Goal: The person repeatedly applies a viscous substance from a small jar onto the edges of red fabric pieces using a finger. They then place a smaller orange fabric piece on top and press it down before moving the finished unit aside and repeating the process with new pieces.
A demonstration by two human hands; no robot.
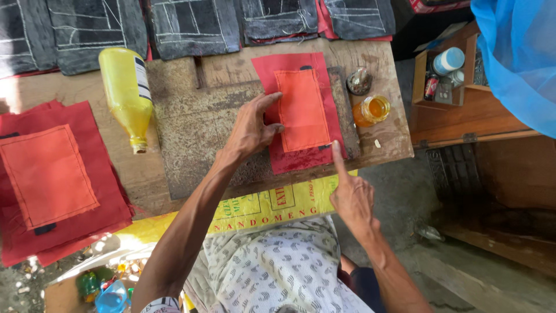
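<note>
While the head view looks down, one red cloth piece (301,110) with one orange patch (302,110) lies on the bench (191,133). Left hand (250,130) rests flat on the cloth's left edge, fingers spread, gripping nothing. Right hand (350,194) points one forefinger at the patch's lower right corner, other fingers curled, empty. One yellow bottle (126,93) lies left; one amber jar (370,110) stands right, near the bench edge. One red stack (55,179) sits far left.

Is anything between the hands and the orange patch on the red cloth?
Nothing visible is. The left hand lies flat with its fingers on the left edge of the orange patch on the red cloth. The right hand has its forefinger at the patch's lower right corner.
</note>
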